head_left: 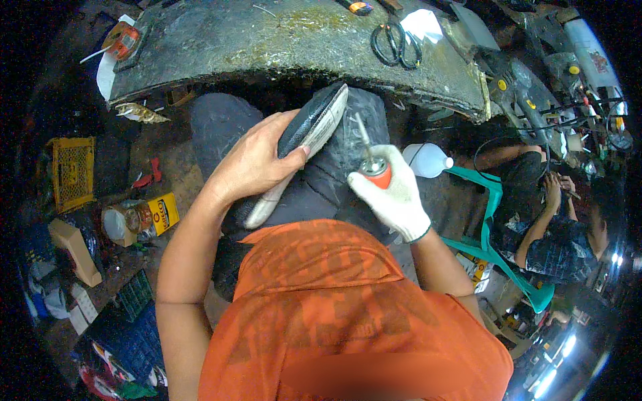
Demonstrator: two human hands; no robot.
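Note:
My bare left hand point(265, 155) grips a long shoe piece point(315, 123) with a dark upper and an off-white sole edge, held diagonally over my dark-trousered legs point(221, 117). My right hand point(394, 197), in a white knit glove, is closed around a small orange-red can point(378, 176) with a metal top. A thin pale stem point(362, 130) points up from the can toward the workbench; whether it is a brush handle or part of the can I cannot tell. The shoe and the can are apart.
A worn workbench point(267, 40) ahead holds black scissors point(394, 47) and an orange roll point(122, 41). A white jug point(428, 160) and teal stool point(495, 207) are right, near a co-worker point(555, 240). A yellow crate point(72, 172) and boxes point(77, 250) lie left.

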